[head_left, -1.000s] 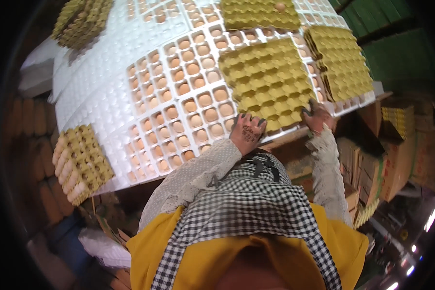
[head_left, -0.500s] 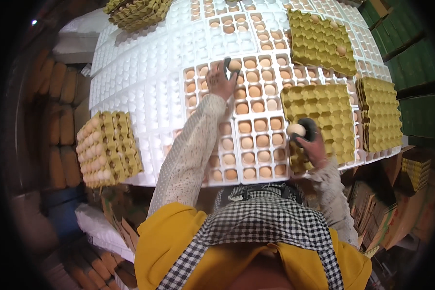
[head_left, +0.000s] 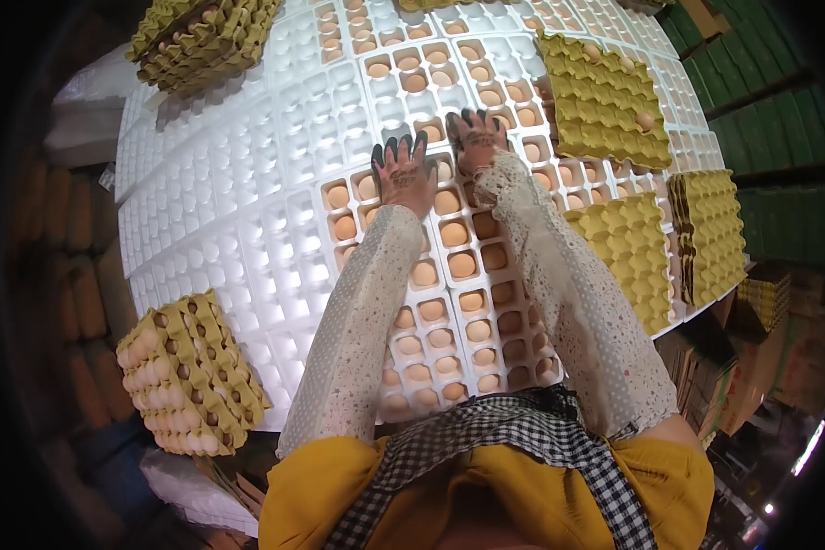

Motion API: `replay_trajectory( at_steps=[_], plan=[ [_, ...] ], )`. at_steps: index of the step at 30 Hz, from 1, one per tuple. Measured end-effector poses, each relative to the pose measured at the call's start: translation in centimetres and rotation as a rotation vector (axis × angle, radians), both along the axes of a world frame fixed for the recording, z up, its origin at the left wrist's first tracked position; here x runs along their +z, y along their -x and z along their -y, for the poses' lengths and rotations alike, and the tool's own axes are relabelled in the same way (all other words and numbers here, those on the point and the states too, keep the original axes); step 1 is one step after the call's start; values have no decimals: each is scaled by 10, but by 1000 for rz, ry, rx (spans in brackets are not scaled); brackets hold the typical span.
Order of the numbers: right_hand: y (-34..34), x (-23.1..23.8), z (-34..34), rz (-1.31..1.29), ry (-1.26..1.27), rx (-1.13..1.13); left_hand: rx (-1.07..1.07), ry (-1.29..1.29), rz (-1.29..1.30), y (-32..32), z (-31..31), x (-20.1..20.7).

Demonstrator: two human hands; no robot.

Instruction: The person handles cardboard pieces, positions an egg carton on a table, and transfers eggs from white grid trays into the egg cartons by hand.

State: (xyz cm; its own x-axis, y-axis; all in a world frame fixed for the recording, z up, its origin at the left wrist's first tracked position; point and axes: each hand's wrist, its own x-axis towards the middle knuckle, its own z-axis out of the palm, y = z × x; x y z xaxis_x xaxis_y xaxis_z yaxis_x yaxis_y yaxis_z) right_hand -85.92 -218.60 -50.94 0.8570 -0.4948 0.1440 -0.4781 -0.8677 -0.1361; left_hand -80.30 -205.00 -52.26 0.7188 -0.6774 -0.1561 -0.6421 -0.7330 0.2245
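Observation:
Both my hands rest at the far end of white plastic egg trays (head_left: 443, 286) whose square cells hold brown eggs (head_left: 462, 266). My left hand (head_left: 405, 176), in a glove with dark fingertips, lies with fingers spread over the cells. Just right of it and slightly farther off, my right hand (head_left: 479, 142) stretches its fingers over the tray's far edge. I see no egg in either hand; the cells under the palms are hidden. A single egg (head_left: 428, 132) sits in a cell between the two sets of fingertips. To the right, my forearm partly covers a yellow pulp tray (head_left: 619, 243).
Unfilled white trays (head_left: 238, 197) spread leftward. A stack of egg-filled pulp trays (head_left: 188, 376) stands at the near left, another stack (head_left: 202, 46) at the far left. Rightward are a pulp tray with several eggs (head_left: 605, 101) and stacked pulp trays (head_left: 706, 238). Green crates (head_left: 752, 110) line the right side.
My right hand, which held an egg over the near pulp tray, has moved forward and left to the white trays. My left hand has let go of its egg. The view has shifted forward.

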Motion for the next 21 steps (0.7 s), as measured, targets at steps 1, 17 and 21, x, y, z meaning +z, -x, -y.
replay_trajectory(
  at_steps=[1, 17, 21],
  plan=[
    [4, -2, -7, 60, -11, -6, 9, 5, 6, -2, -2, -4],
    [426, 88, -2, -503, -74, 84, -371, 587, -64, 153, -4, 21],
    [428, 53, -20, -371, -124, 78, -249, 661, -205, 198, 0, 1]
  ],
)
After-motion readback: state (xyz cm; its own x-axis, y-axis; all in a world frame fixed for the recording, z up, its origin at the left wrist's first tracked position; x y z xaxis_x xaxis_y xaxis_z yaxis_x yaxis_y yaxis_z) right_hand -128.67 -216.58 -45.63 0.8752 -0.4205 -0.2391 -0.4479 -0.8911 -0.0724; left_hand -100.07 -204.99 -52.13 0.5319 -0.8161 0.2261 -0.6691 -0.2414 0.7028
